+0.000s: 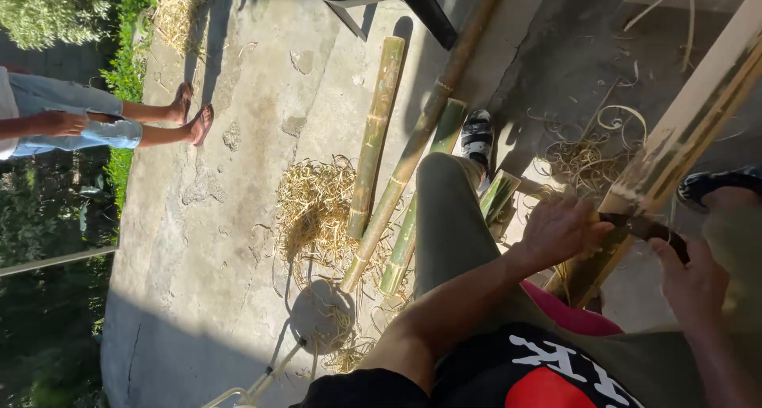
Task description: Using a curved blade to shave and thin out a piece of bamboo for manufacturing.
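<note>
— Where's the bamboo pole (683,130) from my hands?

— It runs on a slant, its long axis rising up and away from both hands to the far right, its near end down between my knees. My left hand (559,229) lies against its near stretch, fingers curled on the stem. My right hand (690,277) sits just right of it, fist wrapped around a dark knife handle (647,229) whose blade touches the pole between the two hands.

— Which hand is nearer?

— The left; it's on the pole itself. Beyond my left hand, more bamboo lengths (377,130) and shavings (313,205) lie on the concrete floor (238,98); another person's legs (119,122) are well apart.
</note>
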